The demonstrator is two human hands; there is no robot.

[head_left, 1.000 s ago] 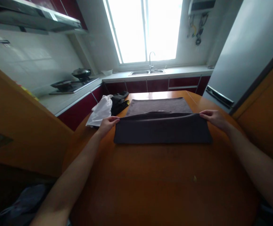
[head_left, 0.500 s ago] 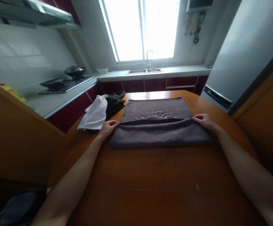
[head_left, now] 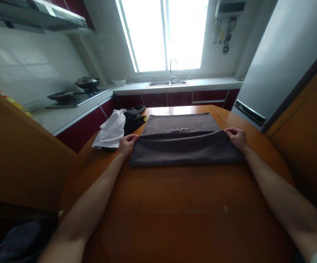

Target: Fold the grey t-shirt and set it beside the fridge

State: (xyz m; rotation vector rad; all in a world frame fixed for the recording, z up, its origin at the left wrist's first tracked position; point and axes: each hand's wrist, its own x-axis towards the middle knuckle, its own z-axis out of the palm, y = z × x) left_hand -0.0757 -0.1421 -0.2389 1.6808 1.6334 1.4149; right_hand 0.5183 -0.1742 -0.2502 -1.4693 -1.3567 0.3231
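Note:
A dark grey cloth garment (head_left: 185,149), perhaps a shirt, lies on the wooden table with its near part folded over toward the window. Pale lettering or a print shows just beyond the fold, partly covered by it. At the left end of the raised edge, my left hand (head_left: 127,143) pinches the cloth between thumb and fingers. My right hand (head_left: 236,138) pinches the opposite end the same way. Between the two hands the edge is stretched nearly straight, lifted a little off the layer below.
A white cloth (head_left: 110,129) and a black garment (head_left: 133,118) lie heaped left of the grey one. The table (head_left: 174,212) has a rounded right edge. Behind it are a counter with a sink (head_left: 166,83), a stove with pans (head_left: 87,83), and a fridge (head_left: 278,54) at right.
Both hands have moved slightly up and away from me with the pinched edge. The folded part now covers more of the print.

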